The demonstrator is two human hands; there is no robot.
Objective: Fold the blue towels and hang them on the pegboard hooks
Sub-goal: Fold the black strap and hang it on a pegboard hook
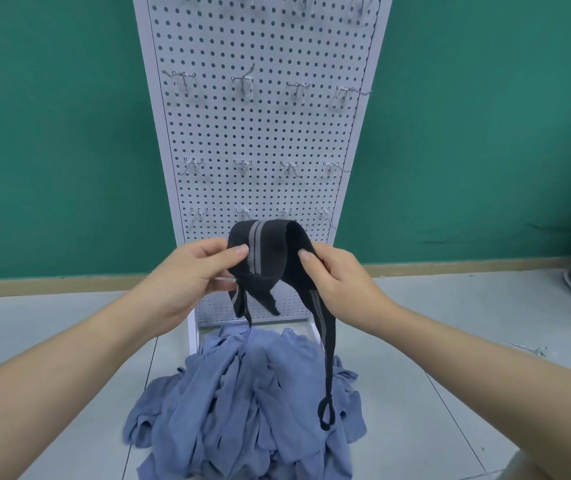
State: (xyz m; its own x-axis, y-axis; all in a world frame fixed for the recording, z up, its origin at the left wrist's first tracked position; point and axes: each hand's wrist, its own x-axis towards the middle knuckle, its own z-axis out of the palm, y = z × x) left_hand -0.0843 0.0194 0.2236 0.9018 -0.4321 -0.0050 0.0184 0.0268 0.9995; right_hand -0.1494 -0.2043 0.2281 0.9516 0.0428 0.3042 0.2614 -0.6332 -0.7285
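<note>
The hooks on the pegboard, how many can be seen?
At least 15 hooks on the pegboard: three cut off at the top edge, then three rows of four, e.g.. The black cloth may hide more.

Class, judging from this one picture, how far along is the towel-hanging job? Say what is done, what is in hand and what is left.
Done: nothing visible; every hook in view on the pegboard is bare. In hand: the left hand and right hand pinch a black strap with grey stripes, not a towel. Left: the whole pile of blue towels lies unfolded on the floor.
</note>
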